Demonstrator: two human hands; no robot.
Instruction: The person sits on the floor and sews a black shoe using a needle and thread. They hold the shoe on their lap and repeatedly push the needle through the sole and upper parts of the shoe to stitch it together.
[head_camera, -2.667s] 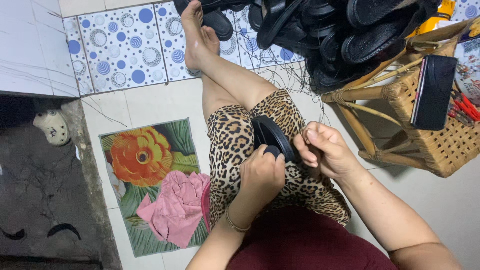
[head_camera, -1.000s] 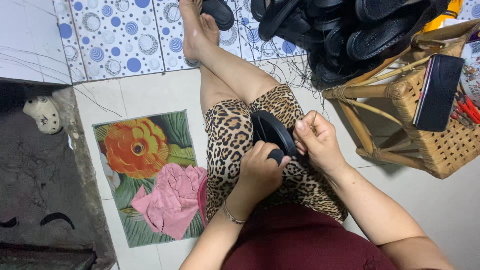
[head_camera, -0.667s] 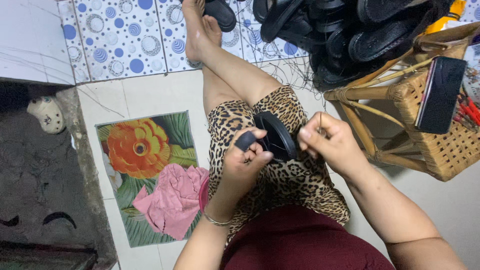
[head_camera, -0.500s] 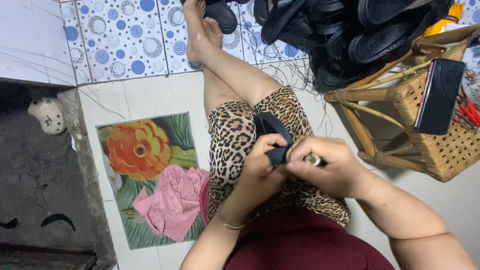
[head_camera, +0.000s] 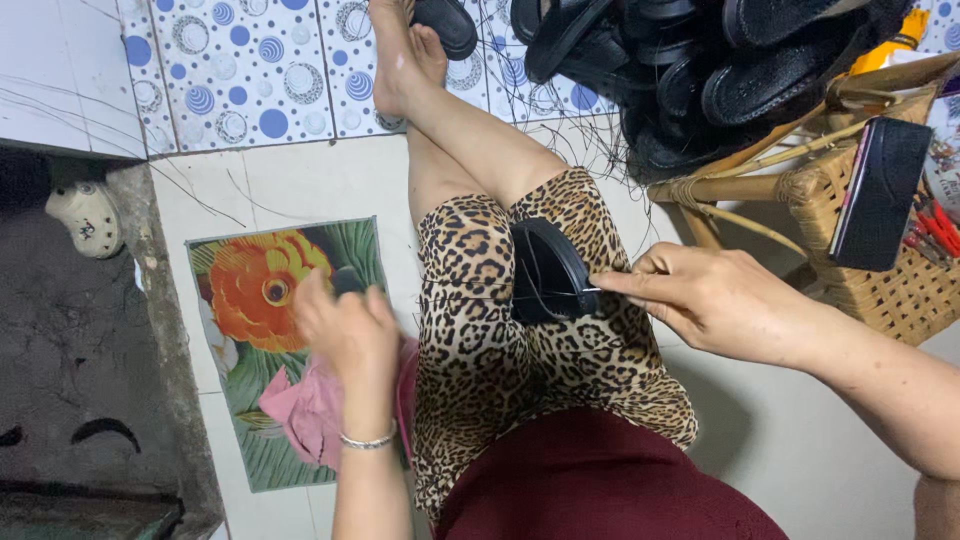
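A black sandal (head_camera: 545, 270) lies on my lap, on the leopard-print shorts (head_camera: 480, 370). My right hand (head_camera: 710, 300) is just right of it. Its thumb and forefinger pinch a thin needle (head_camera: 592, 290) whose tip points into the sandal's edge, and dark threads run across the sole. My left hand (head_camera: 345, 330), with a bracelet on the wrist, is out to the left over the flowered mat (head_camera: 250, 290) and a pink cloth (head_camera: 310, 415). This hand is blurred. A small dark shape shows at its fingertips, and I cannot tell whether it is held.
A heap of black sandals (head_camera: 700, 70) is piled at the top right beside a woven basket (head_camera: 870, 270) with a flat black case (head_camera: 880, 195) leaning on it. My bare feet (head_camera: 400, 55) rest on dotted tiles. A dark step with a pale clog (head_camera: 85, 215) runs along the left.
My left hand has let go of the sandal and swung left over the mat and pink cloth. The right hand stays at the sandal's edge with the needle.
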